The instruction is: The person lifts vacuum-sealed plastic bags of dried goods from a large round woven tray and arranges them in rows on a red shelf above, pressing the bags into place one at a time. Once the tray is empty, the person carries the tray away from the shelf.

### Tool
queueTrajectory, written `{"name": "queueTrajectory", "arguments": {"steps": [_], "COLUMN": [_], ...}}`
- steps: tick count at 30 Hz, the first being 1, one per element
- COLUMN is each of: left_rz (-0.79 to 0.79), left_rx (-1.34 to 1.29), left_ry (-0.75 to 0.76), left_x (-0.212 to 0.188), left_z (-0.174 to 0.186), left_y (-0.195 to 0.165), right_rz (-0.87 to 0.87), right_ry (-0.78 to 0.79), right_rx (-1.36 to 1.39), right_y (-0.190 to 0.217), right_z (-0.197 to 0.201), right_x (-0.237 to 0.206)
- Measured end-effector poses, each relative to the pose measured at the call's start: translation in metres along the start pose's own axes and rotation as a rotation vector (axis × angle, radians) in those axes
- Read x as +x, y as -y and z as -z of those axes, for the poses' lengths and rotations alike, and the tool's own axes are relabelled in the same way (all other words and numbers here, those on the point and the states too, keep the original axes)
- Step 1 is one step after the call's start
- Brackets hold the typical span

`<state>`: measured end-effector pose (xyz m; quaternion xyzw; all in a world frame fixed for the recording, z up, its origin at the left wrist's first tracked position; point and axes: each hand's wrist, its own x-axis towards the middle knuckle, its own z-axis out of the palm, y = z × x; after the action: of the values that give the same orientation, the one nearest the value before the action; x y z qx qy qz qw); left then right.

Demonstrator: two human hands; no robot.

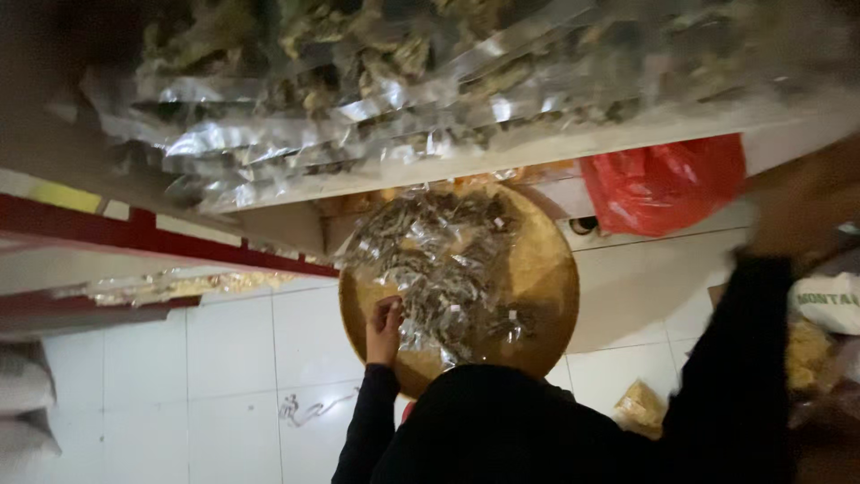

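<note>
Nearest the camera, a black sleeve (372,421) is seen rising from the lower edge of the view, ending in the left hand (385,330). The hand is set down at the near left rim of a round woven tray (548,269). Its fingers are curled loosely, partly closed, and are laid on or pinched at one small clear packet (405,309) at the edge of the pile; a firm hold cannot be confirmed.

The right hand (802,211) is raised at the right edge of the view and is blurred by motion; how far open it is cannot be told, and nothing is seen in it.

The packets (443,264) are heaped across the left and middle of the tray, each filled with what looks like small dried fish. They are judged light, thin and crinkly, with slippery film and brittle contents. A packet is best pinched at its sealed edge or corner, not squeezed across the middle.

Beyond the tray, a red plastic bag (665,184) is seen on the white tiled floor (233,358). Farthest off, a shelf (502,148) is stacked with larger clear bags (358,90) of dried goods.
</note>
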<state>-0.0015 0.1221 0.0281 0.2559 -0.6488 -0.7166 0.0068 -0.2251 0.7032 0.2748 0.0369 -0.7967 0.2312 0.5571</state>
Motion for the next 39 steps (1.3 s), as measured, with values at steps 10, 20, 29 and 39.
{"name": "queueTrajectory", "arguments": {"steps": [10,20,29,39], "left_rz": [-0.108,0.188,0.528,0.303], "left_rx": [0.701,0.214,0.575,0.176], "left_ry": [-0.166,-0.021,0.508,0.384], "left_x": [0.032,0.094,0.069,0.008], "left_z": [0.01,-0.021,-0.015,0.026], "left_y": [0.011,0.059,0.019,0.074], "right_rz": [-0.169,0.078,0.039,-0.256], "right_ry": [1.343,1.486,1.596,1.458], "right_rx": [0.423,-0.17,-0.207,0.149], "right_y": [0.203,0.164,0.177,0.156], "right_z": [-0.058,-0.22,-0.261,-0.134], "right_x": [-0.349,-0.236,-0.241,-0.322]}}
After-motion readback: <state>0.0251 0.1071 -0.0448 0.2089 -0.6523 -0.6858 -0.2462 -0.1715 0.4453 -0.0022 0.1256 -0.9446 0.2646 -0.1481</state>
